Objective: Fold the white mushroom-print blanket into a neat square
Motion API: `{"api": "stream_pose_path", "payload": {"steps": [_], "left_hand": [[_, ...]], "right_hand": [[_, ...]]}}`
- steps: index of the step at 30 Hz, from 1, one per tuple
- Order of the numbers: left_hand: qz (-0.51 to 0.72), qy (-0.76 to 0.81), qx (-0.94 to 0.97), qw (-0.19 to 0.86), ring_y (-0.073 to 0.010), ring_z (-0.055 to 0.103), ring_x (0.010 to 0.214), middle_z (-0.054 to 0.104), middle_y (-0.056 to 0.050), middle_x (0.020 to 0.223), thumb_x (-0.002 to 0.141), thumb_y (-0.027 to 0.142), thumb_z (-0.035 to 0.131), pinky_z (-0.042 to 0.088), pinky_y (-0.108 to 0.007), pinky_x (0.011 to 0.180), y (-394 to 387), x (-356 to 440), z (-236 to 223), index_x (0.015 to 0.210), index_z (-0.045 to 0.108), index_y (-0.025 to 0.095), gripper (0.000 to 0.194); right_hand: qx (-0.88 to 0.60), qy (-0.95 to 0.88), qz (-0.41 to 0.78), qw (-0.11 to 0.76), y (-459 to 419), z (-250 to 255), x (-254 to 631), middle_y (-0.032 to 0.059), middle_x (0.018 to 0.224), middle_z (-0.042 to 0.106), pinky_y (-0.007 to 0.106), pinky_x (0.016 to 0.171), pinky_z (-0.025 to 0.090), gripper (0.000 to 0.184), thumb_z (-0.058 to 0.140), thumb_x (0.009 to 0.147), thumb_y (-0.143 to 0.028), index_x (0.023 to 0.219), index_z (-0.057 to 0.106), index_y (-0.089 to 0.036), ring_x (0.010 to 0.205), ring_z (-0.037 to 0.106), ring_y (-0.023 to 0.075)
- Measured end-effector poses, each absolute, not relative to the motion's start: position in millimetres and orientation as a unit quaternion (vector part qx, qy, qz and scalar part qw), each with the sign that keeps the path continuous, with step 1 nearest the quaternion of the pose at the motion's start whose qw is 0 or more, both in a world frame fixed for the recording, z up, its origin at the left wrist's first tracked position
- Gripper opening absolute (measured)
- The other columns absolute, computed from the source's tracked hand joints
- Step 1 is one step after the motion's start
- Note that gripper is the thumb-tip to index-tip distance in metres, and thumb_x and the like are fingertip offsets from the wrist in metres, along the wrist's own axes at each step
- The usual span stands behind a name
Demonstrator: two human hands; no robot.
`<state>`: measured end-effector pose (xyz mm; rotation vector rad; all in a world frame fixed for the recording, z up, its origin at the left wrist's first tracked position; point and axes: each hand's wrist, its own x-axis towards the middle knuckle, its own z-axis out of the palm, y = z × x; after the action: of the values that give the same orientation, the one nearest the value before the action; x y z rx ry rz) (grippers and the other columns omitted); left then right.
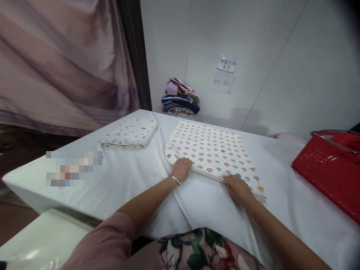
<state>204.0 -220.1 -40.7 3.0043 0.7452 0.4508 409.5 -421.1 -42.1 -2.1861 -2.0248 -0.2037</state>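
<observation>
A white cloth with a mushroom print (210, 146) lies folded in layers on the white-covered table (140, 176). My left hand (182, 168) grips its near edge toward the left corner, with fingers curled over the layers. Farther right along the same edge, my right hand (239, 189) pinches the cloth, its thumb hidden beneath. Left of the mushroom cloth sits a second folded cloth (129, 133), white with small grey-green motifs; neither hand touches it.
A red plastic basket (332, 165) with a metal handle stands at the right. Behind the table's far edge rises a stack of folded fabrics (181, 99) by the wall. Paper notes (223, 82) hang there. A pinkish curtain (62, 63) fills the left; a blurred patch (73, 168) covers something on the table.
</observation>
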Motion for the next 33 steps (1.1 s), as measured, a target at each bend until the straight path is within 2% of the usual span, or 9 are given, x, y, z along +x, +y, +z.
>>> {"api": "stream_pose_path", "payload": {"steps": [6, 11, 16, 21, 25, 29, 33], "left_hand": [[0.103, 0.218, 0.970, 0.042, -0.0222, 0.053, 0.089, 0.062, -0.008, 0.090, 0.073, 0.002, 0.042, 0.036, -0.036, 0.079, -209.6, 185.2, -35.2, 0.096, 0.060, 0.016, 0.033], [0.095, 0.220, 0.970, 0.050, -0.0227, 0.055, 0.084, 0.063, -0.008, 0.085, 0.066, 0.000, 0.045, 0.038, -0.035, 0.074, -206.2, 189.7, -40.6, 0.091, 0.061, 0.016, 0.033], [0.110, 0.228, 0.967, 0.044, -0.0222, 0.055, 0.085, 0.063, -0.008, 0.086, 0.068, 0.003, 0.045, 0.037, -0.035, 0.077, -208.5, 187.2, -41.3, 0.088, 0.060, 0.016, 0.028], [0.160, 0.240, 0.956, 0.051, -0.0201, 0.052, 0.088, 0.061, -0.006, 0.087, 0.070, 0.007, 0.048, 0.034, -0.036, 0.083, -206.1, 177.2, -42.1, 0.085, 0.057, 0.017, 0.020], [0.200, 0.285, 0.935, 0.059, -0.0194, 0.050, 0.089, 0.060, -0.005, 0.088, 0.066, 0.006, 0.050, 0.033, -0.036, 0.084, -190.8, 168.7, -43.4, 0.084, 0.056, 0.018, 0.022], [0.259, 0.336, 0.904, 0.058, -0.0192, 0.049, 0.095, 0.060, -0.005, 0.093, 0.066, 0.005, 0.049, 0.032, -0.035, 0.088, -168.7, 156.9, -40.4, 0.087, 0.057, 0.019, 0.026], [0.310, 0.386, 0.867, 0.042, -0.0193, 0.047, 0.102, 0.061, -0.003, 0.101, 0.067, 0.004, 0.049, 0.033, -0.036, 0.089, -151.7, 141.8, -30.7, 0.089, 0.058, 0.021, 0.030]], "right_hand": [[-0.733, -0.677, -0.016, 0.062, -422.7, -27.7, 400.2, 0.0070, 0.097, 0.060, 0.029, 0.076, 0.041, 0.033, 0.035, 0.086, -0.015, 0.113, 0.054, -0.017, 0.089, 0.053, 0.0185], [-0.729, -0.680, -0.072, 0.030, -407.1, -34.6, 379.3, 0.0090, 0.097, 0.058, 0.030, 0.075, 0.038, 0.038, 0.036, 0.082, -0.007, 0.114, 0.055, -0.015, 0.088, 0.050, 0.0197], [-0.713, -0.691, -0.110, 0.043, -369.0, -46.3, 347.5, 0.0099, 0.103, 0.057, 0.031, 0.076, 0.037, 0.045, 0.038, 0.080, -0.004, 0.123, 0.048, -0.015, 0.092, 0.049, 0.0214], [-0.713, -0.689, -0.120, 0.049, -334.0, -53.7, 326.2, 0.0089, 0.096, 0.059, 0.031, 0.069, 0.038, 0.047, 0.038, 0.080, -0.004, 0.124, 0.048, -0.017, 0.082, 0.052, 0.0203], [-0.703, -0.696, -0.119, 0.086, -329.1, -61.0, 325.4, 0.0085, 0.093, 0.061, 0.030, 0.068, 0.041, 0.045, 0.037, 0.080, -0.005, 0.121, 0.050, -0.018, 0.080, 0.053, 0.0195], [-0.698, -0.692, -0.105, 0.149, -335.3, -67.1, 332.1, 0.0090, 0.099, 0.061, 0.032, 0.072, 0.044, 0.038, 0.036, 0.082, -0.010, 0.115, 0.053, -0.020, 0.086, 0.055, 0.0199], [-0.694, -0.694, -0.072, 0.177, -338.7, -66.5, 334.8, 0.0095, 0.100, 0.062, 0.032, 0.071, 0.046, 0.034, 0.033, 0.087, -0.016, 0.112, 0.055, -0.019, 0.088, 0.057, 0.0205]]}}
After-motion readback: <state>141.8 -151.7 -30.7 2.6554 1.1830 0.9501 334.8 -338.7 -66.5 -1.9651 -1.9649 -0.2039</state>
